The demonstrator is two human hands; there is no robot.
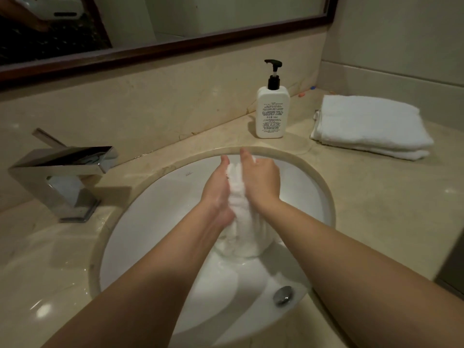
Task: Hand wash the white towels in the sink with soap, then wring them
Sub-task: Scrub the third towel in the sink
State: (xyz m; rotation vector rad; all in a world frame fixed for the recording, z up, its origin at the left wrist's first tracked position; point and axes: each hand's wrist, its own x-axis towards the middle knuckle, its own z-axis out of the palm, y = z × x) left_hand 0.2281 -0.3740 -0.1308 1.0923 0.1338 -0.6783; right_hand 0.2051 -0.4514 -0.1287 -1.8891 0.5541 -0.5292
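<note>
both hands squeeze a wet white towel over the sink: left hand and right hand fingers wrapped around it. soap bottle and folded towels sit on the table.

two bare forearms reach in from the lower edge, uncovered as far as the view shows, no sleeve on either. the left hand and right hand wear no gloves, rings or watch.
</note>
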